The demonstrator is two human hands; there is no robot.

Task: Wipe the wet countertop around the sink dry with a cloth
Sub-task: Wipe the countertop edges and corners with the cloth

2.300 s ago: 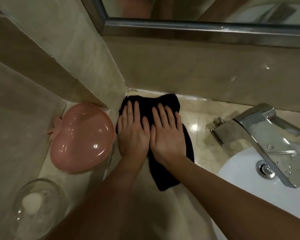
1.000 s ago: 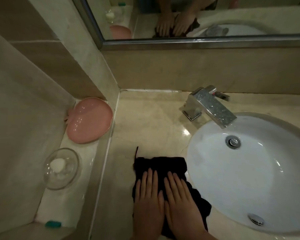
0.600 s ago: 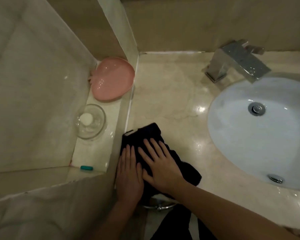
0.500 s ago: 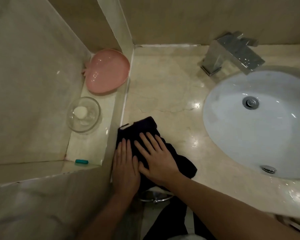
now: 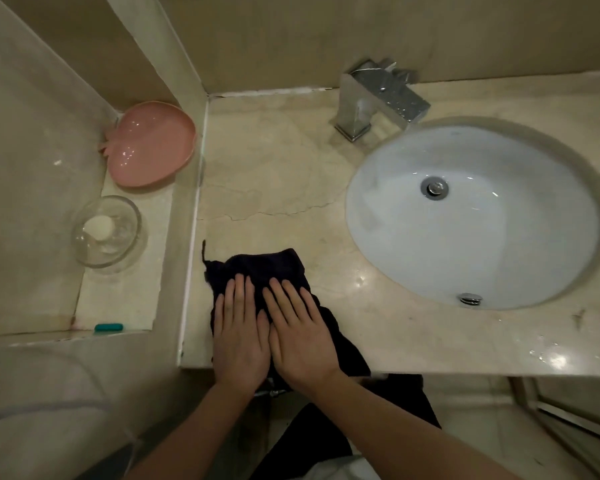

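Observation:
A dark cloth [image 5: 257, 268] lies on the beige marble countertop [image 5: 274, 174], at its front left corner. My left hand [image 5: 238, 334] and my right hand [image 5: 300, 332] press flat on the cloth side by side, fingers straight and pointing away from me. The cloth's near end hangs over the counter's front edge beside my right wrist. The white oval sink [image 5: 475, 216] sits to the right of the cloth. Water drops glisten on the counter at the front right [image 5: 551, 358].
A chrome faucet [image 5: 378, 98] stands behind the sink by the back wall. On a lower ledge at left sit a pink dish [image 5: 153, 143], a clear glass bowl [image 5: 108, 230] holding a white lump, and a small teal object [image 5: 108, 327].
Both hands have drawn the cloth from the back corner of the counter down to its front left corner. In the last half second they shifted slightly right, away from the side ledge.

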